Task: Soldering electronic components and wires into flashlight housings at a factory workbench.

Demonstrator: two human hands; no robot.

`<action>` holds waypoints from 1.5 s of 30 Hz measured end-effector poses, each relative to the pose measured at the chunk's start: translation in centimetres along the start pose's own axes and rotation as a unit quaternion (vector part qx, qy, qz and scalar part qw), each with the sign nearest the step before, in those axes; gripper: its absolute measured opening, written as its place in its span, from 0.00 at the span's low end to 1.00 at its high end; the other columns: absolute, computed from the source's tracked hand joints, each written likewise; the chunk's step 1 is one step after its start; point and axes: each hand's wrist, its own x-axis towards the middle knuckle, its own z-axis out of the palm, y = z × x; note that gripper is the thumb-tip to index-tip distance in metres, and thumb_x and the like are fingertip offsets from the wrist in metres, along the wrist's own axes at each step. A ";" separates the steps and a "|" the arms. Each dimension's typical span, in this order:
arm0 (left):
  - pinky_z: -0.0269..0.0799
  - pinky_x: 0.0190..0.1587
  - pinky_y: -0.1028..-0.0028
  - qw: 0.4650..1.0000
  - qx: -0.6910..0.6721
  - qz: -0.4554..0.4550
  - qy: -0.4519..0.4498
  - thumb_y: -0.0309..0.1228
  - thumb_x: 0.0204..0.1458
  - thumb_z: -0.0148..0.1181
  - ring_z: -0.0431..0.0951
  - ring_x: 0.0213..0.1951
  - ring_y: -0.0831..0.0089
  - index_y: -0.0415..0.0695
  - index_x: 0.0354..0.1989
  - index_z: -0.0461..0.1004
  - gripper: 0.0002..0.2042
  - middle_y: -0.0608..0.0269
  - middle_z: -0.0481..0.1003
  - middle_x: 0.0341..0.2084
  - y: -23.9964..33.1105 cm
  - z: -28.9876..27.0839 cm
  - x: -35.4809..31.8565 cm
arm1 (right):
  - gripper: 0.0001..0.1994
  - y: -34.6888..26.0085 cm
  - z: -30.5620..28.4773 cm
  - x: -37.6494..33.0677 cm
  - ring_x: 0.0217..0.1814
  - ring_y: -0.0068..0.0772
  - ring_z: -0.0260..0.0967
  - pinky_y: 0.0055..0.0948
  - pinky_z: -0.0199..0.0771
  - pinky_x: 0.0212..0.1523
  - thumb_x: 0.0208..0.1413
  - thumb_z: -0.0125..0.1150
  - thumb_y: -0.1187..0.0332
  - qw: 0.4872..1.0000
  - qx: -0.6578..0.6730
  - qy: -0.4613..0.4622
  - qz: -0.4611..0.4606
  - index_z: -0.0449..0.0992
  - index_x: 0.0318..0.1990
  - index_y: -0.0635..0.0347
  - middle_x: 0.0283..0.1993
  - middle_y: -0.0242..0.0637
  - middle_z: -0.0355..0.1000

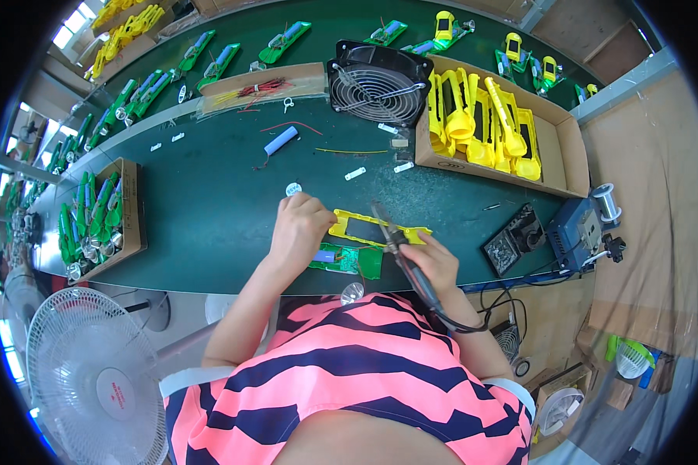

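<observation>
Across the green workbench (209, 194), a black cooling fan with a wire guard (378, 91) stands on the far side, and beyond it a row of green housings (285, 41) runs along the far strip. Nearer lie a loose blue battery cell (281, 140), a thin red wire (293, 124) and a few small white strips (355, 173). On the right sit a black tray (513, 240), a blue soldering station (572, 236) and a solder spool (606, 203); a pedestal fan (93, 372) stands off the near left edge. The cardboard box (554, 188) at far right is partly filled with yellow housings (461, 116); the carton (134, 209) on the left is packed with more green housings and silver reflectors, and a shallow cardboard tray (306, 80) holds coloured wires. At the near edge, a yellow frame (357, 225) lies just beyond an opened green housing (371, 263) with a circuit board, a round reflector (352, 294) hanging nearest the person. The right hand (436, 267) is closed around a soldering iron (412, 270), which crosses over the frame's right part. The left hand (301, 225) is by the frame's left end, fingers bunched; whether they pinch anything I can't tell.
</observation>
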 end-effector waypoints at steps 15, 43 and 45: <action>0.61 0.37 0.69 0.964 0.116 -0.007 -0.239 0.27 0.36 0.58 0.66 0.34 0.68 0.47 0.20 0.77 0.02 0.65 0.69 0.22 1.0 1.5 2.4 | 0.05 0.4 2.2 0.1 0.20 0.23 0.68 0.18 0.69 0.20 0.50 0.54 0.76 0.754 0.421 0.136 0.485 0.70 0.34 0.69 0.22 0.39 0.70; 0.60 0.33 0.68 0.966 0.103 -0.013 -0.238 0.24 0.34 0.54 0.69 0.33 0.67 0.47 0.18 0.74 0.04 0.64 0.71 0.21 1.0 1.6 2.7 | 0.16 0.3 -1.3 -0.8 0.40 0.42 0.71 0.43 0.64 0.50 0.44 0.60 0.73 0.986 0.048 0.011 0.162 0.66 0.42 0.61 0.33 0.37 0.74; 0.60 0.33 0.68 0.967 0.109 -0.011 -0.232 0.24 0.34 0.54 0.69 0.33 0.68 0.47 0.18 0.74 0.04 0.65 0.71 0.21 1.1 1.7 2.7 | 0.19 0.1 -1.2 -0.7 0.44 0.41 0.69 0.45 0.59 0.53 0.42 0.62 0.72 0.986 0.027 -0.006 0.165 0.65 0.43 0.60 0.36 0.37 0.73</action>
